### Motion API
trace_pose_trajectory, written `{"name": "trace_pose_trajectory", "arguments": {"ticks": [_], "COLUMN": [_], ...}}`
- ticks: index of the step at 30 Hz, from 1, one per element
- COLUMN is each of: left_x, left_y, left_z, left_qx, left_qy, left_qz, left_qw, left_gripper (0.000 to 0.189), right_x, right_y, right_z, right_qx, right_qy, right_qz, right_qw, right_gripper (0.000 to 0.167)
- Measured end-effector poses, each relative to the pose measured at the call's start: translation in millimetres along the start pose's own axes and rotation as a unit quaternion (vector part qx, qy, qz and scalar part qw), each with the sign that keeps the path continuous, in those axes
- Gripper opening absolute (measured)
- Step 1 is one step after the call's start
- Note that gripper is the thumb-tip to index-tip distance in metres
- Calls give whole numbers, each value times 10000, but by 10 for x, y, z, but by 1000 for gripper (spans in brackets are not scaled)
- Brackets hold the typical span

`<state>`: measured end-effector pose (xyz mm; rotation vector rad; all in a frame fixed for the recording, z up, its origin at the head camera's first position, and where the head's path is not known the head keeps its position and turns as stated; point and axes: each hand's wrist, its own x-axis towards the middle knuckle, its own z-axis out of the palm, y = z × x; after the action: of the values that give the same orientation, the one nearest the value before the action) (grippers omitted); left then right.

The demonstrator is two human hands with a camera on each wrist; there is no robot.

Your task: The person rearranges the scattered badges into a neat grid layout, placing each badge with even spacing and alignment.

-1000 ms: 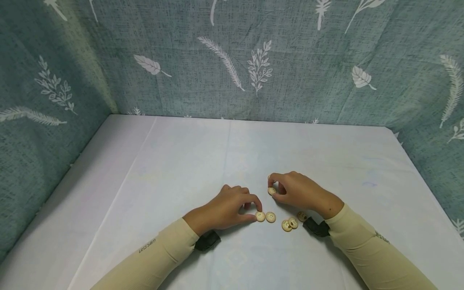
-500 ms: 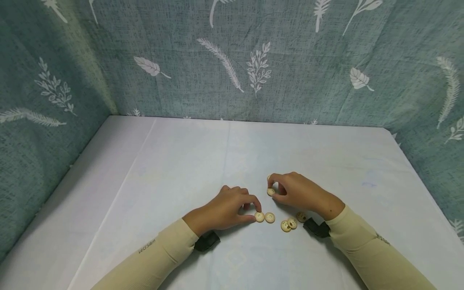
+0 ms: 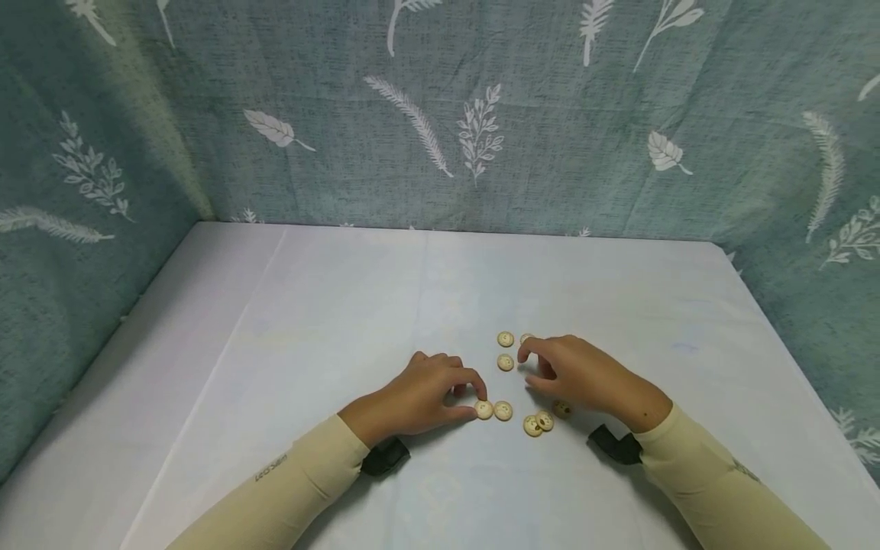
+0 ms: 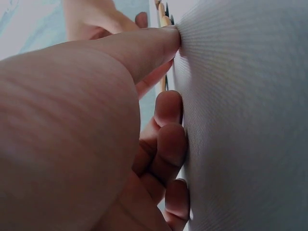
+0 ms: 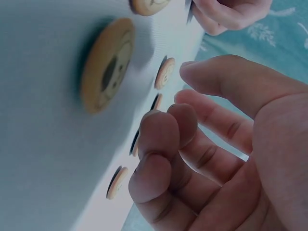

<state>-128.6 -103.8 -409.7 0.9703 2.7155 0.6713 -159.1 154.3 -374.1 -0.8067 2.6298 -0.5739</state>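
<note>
My left hand (image 3: pixel 426 397) rests on the white table with thumb and index finger pinching the edge of a round wooden button (image 3: pixel 484 409). A second wooden button (image 3: pixel 503 411) lies right beside it. In the left wrist view, the thumb (image 4: pixel 154 45) presses down by the thin edges of buttons. My right hand (image 3: pixel 580 374) hovers with fingers loosely bent and apart, nothing between them. Left of its fingertips lie a wooden button (image 3: pixel 505 363) and, behind that, another button (image 3: pixel 505 339). A further button (image 3: pixel 526 338) is partly hidden behind its index finger.
Two overlapping buttons (image 3: pixel 538 424) lie in front of the right hand, with a darker-faced button (image 3: pixel 561 409) close to its palm. In the right wrist view, a button with a printed face (image 5: pixel 108 65) is nearest. A leaf-patterned green curtain (image 3: pixel 440 114) stands behind the table.
My right hand has let go of the button it was pinching and drawn back to the right, uncovering buttons behind it. My left hand keeps its pinch. The view has shifted slightly.
</note>
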Motion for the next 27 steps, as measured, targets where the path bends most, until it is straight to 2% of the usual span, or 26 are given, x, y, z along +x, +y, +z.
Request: {"name": "trace_pose_trajectory", "arguments": {"ticks": [7, 27], "left_x": [8, 11], "left_y": [-10, -3], "left_z": [15, 24], "left_qx": [2, -82], "left_qy": [14, 88], "left_qz": [-31, 47], "left_qw": [10000, 9999], "left_gripper": [16, 17], "right_x": [-100, -388], "right_y": [46, 179], "right_z": [11, 64], "right_qx": [-98, -228], "right_qy": [125, 193], "right_qz": [-92, 203], "right_qw": [9998, 9993], "right_gripper": [20, 17]}}
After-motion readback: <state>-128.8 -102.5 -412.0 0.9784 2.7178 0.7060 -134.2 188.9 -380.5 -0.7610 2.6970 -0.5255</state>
